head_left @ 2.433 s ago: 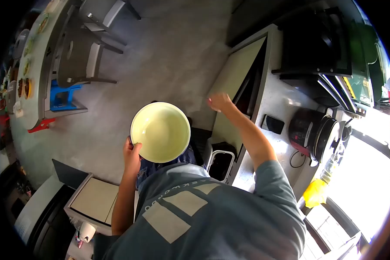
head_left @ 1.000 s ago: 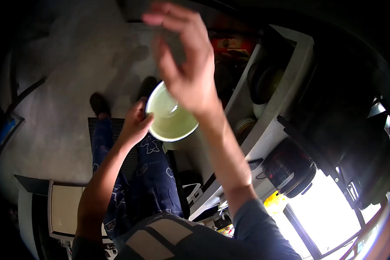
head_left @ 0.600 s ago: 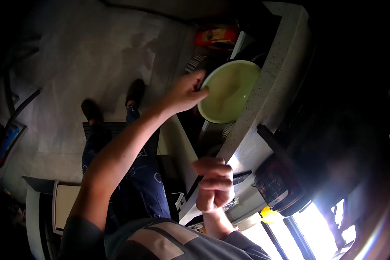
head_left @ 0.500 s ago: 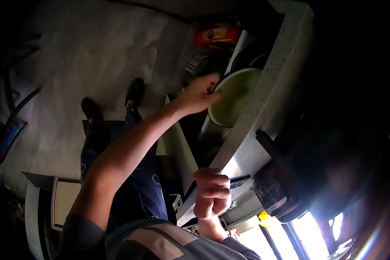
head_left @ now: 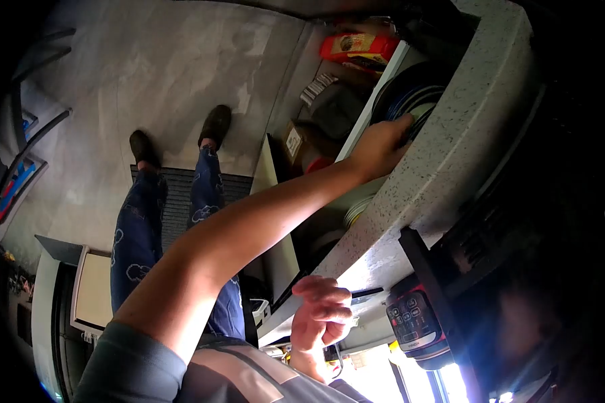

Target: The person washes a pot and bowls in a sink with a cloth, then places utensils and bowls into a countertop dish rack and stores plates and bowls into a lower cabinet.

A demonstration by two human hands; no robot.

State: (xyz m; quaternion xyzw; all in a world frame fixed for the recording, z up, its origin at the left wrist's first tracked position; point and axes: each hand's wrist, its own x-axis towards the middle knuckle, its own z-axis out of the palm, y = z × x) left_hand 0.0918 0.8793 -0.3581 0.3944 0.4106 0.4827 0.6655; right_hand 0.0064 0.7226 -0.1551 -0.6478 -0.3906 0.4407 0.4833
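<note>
My left hand [head_left: 381, 149] reaches across into the drawer or cupboard under the counter. Its fingers curl in at the stacked plates [head_left: 410, 97], and the fingertips are partly hidden. A pale green surface [head_left: 420, 113] shows beside the fingers, and a pale area lies below the wrist; I cannot tell whether both belong to one bowl. Several stacked white dishes [head_left: 359, 210] sit nearer me. My right hand [head_left: 321, 312] is loosely curled by the counter's front edge with nothing visible in it. A thin dark strip [head_left: 366, 293] lies just beyond it.
The speckled counter [head_left: 444, 154] overhangs the storage space. An appliance with a button panel [head_left: 410, 319] stands on the right. A red package [head_left: 359, 46] and a cardboard box [head_left: 302, 144] are beside the drawer wall. A ribbed dark mat [head_left: 181, 201] lies under my legs.
My left hand has moved farther into the storage space, toward the plates. The pale green bowl it held by the rim is now mostly out of sight. My right hand stays curled.
</note>
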